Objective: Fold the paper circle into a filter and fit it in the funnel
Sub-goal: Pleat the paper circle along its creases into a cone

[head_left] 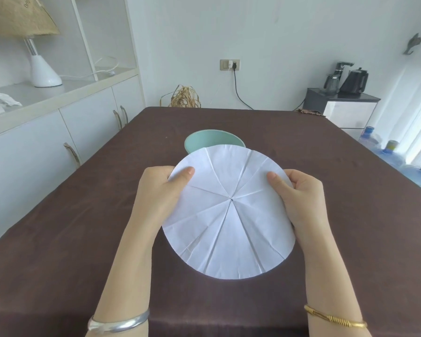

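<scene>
A white paper circle [229, 215] is spread out flat and held up above the table, with several creases running from its centre to the rim. My left hand [161, 188] pinches its left edge, thumb on top. My right hand [299, 190] pinches the right edge the same way. Behind the paper stands a pale green funnel [204, 141]; only its rim and part of its inside show, the rest is hidden by the paper.
A dark brown cloth covers the table [83, 239]. White cabinets with a lamp [43, 69] line the left wall. A small stand with kettles [345, 93] and several water bottles [394, 149] are at the right. A woven straw object [185, 97] sits beyond the far edge.
</scene>
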`<act>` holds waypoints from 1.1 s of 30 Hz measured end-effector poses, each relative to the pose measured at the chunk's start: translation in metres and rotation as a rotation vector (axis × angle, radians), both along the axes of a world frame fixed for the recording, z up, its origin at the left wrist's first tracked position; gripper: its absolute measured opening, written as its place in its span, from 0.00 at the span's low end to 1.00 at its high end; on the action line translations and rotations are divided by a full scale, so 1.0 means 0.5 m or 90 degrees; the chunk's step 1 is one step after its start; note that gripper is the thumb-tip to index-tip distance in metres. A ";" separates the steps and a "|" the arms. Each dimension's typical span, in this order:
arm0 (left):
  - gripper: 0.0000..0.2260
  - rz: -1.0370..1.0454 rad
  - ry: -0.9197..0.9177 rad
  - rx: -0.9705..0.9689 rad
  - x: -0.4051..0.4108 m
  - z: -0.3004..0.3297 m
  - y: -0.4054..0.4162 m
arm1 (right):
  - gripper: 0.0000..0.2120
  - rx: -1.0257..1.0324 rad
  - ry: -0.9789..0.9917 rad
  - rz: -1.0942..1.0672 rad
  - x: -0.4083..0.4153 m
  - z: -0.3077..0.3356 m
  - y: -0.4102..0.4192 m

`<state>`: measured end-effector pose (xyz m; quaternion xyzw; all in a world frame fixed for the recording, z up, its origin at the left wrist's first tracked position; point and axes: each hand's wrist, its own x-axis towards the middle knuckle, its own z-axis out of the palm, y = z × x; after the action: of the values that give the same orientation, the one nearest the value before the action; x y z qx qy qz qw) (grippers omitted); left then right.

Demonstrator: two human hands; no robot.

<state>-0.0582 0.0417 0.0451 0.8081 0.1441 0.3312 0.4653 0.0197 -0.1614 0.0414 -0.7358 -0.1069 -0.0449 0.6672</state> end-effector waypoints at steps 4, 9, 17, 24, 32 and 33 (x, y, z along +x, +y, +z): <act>0.22 0.021 -0.020 0.013 -0.001 -0.004 -0.005 | 0.07 0.013 0.001 0.010 0.000 0.003 0.001; 0.25 -0.026 -0.007 -0.049 -0.005 -0.003 0.001 | 0.08 -0.002 -0.013 0.018 0.002 0.005 -0.005; 0.20 -0.110 0.037 -0.107 -0.007 0.014 0.007 | 0.08 -0.057 -0.036 0.111 0.003 0.005 -0.006; 0.21 -0.072 0.004 -0.145 -0.011 0.016 0.010 | 0.13 0.070 0.079 0.309 0.007 -0.002 -0.013; 0.22 0.011 -0.070 -0.111 -0.006 0.015 0.006 | 0.09 0.108 0.087 0.243 0.004 -0.001 -0.008; 0.22 0.020 -0.077 -0.101 -0.005 0.014 0.004 | 0.08 0.102 0.080 0.232 0.004 0.000 -0.007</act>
<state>-0.0605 0.0439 0.0523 0.7452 0.1541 0.3739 0.5302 0.0216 -0.1648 0.0415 -0.6500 -0.1929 0.1142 0.7261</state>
